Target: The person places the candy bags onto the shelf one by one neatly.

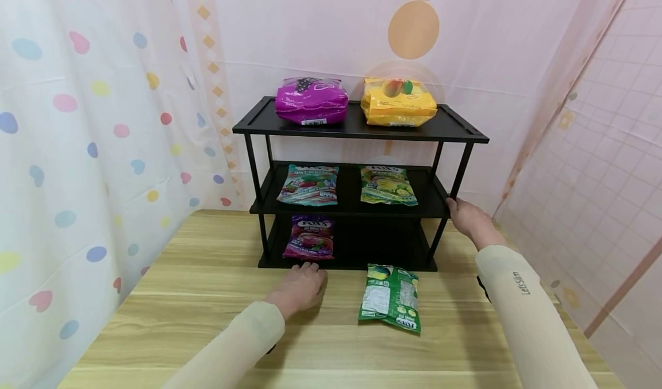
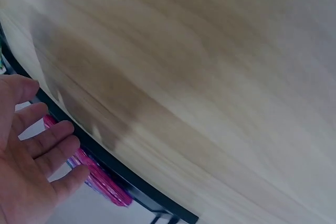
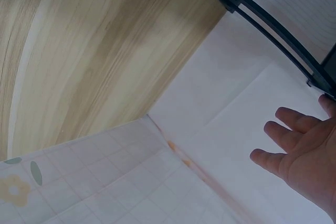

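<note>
A black three-tier rack (image 1: 351, 208) stands on the table. My left hand (image 1: 302, 288) is just in front of its bottom shelf, below a dark purple and pink candy bag (image 1: 310, 239); in the left wrist view its fingers are spread, with nothing held. My right hand (image 1: 470, 219) touches the rack's right side at the middle shelf. In the right wrist view, one finger meets the black corner and the others extend loosely. A green candy bag (image 1: 391, 298) lies on the table between the hands, its printed back up.
On the top shelf sit a purple bag (image 1: 312, 101) and a yellow bag (image 1: 398, 103). A light blue bag (image 1: 309, 185) and a yellow-green bag (image 1: 388, 185) lie on the middle shelf. Curtains hang behind and beside the wooden table (image 1: 170, 303).
</note>
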Action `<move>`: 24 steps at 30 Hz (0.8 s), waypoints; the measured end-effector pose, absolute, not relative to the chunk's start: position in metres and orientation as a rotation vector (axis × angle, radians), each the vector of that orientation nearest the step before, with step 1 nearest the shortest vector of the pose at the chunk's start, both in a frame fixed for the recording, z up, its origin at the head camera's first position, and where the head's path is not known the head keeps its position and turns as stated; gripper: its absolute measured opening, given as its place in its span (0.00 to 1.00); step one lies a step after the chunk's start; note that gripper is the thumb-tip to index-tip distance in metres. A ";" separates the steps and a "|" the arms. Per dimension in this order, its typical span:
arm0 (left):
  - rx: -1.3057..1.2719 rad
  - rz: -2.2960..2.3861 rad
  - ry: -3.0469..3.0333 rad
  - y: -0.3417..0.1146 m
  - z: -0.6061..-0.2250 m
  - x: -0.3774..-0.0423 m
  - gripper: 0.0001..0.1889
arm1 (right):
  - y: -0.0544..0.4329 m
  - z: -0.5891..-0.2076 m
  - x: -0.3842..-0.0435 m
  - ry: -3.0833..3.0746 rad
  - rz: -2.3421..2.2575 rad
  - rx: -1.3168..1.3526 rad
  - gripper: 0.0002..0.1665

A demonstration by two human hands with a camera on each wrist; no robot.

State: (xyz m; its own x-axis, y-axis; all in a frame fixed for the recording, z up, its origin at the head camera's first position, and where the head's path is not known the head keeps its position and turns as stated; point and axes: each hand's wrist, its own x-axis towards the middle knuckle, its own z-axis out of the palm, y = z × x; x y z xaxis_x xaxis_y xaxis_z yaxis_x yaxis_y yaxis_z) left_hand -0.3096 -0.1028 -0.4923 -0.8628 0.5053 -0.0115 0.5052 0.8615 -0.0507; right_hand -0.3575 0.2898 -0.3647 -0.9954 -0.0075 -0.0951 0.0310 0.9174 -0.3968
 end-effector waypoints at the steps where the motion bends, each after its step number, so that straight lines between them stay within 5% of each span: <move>1: -0.837 0.082 -3.022 -0.101 -0.493 -0.309 0.19 | 0.290 -0.365 -0.357 2.983 -0.622 0.019 0.40; 24: -1.164 0.182 -2.820 -0.066 -0.493 -0.293 0.26 | 0.291 -0.366 -0.358 2.991 -0.621 -0.008 0.40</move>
State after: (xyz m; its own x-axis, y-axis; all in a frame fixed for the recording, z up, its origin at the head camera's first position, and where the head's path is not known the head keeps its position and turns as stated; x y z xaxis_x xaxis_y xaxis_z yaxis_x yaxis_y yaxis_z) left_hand -0.2934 -0.0662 -0.4930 -0.7069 0.7065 0.0333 0.6964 0.7035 -0.1418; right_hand -0.3578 0.2905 -0.3659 -0.9962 -0.0226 -0.0841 0.0127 0.9175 -0.3974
